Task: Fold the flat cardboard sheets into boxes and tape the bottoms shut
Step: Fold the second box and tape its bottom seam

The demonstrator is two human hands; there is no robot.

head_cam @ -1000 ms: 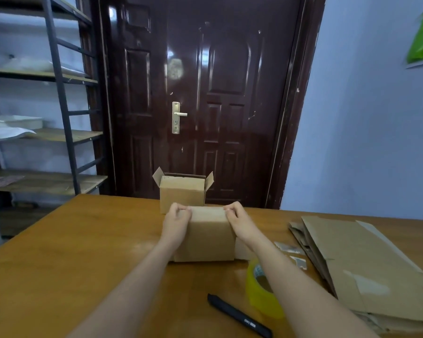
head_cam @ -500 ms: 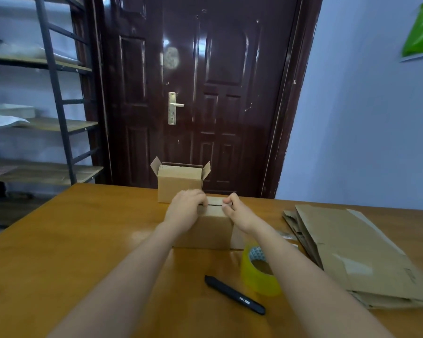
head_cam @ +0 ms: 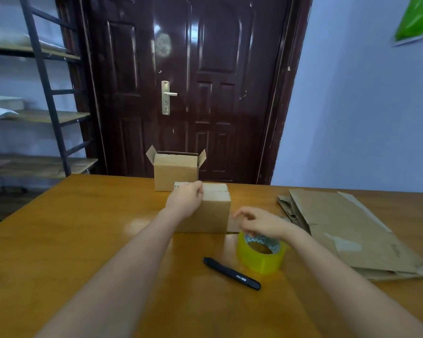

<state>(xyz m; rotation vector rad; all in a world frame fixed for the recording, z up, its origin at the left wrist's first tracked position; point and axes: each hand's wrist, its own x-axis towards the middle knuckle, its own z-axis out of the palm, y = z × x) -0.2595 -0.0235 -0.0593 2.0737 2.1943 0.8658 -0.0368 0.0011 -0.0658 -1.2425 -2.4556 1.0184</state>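
Note:
A small folded cardboard box (head_cam: 213, 213) stands on the wooden table (head_cam: 71, 240) with its flaps closed on top. My left hand (head_cam: 185, 200) rests on the box's top left corner and holds the flaps down. My right hand (head_cam: 259, 223) hovers with fingers apart just above a roll of yellow tape (head_cam: 261, 254), which stands right of the box. A second box (head_cam: 175, 172) with open flaps stands behind the first. A stack of flat cardboard sheets (head_cam: 347, 230) lies at the right.
A black utility knife (head_cam: 231, 273) lies in front of the tape roll. A dark door (head_cam: 193, 81) is behind the table, and metal shelving (head_cam: 47, 93) stands at the left.
My right hand has left the box top and dropped back to the tape roll. My left hand has stayed on the box. The head view has shifted slightly.

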